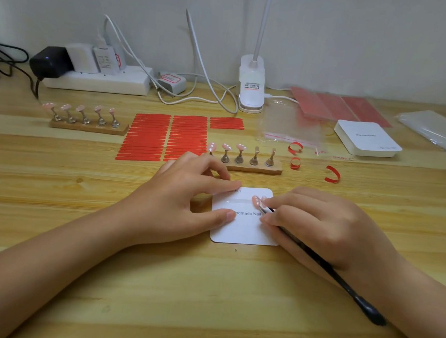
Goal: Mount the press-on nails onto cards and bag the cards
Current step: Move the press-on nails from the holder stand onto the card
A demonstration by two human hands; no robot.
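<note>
A white card (240,229) printed "Handmade Nail" lies on the wooden table before me. My left hand (187,192) holds it down, index fingertip on its top edge and thumb on its left side. My right hand (316,225) grips a thin black tool (341,284) whose tip meets two pink press-on nails (258,201) sitting on the card's clear strip. Just behind, a wooden stand (251,167) carries three pink nails on metal pegs; two pegs at its right are bare.
A second nail stand (88,126) sits back left. Red adhesive strip sheets (165,139) lie between the stands, with peeled red backings (332,175) to the right. A card stack (367,139), clear bags (292,129), a clip lamp (251,90) and a power strip (97,81) line the back.
</note>
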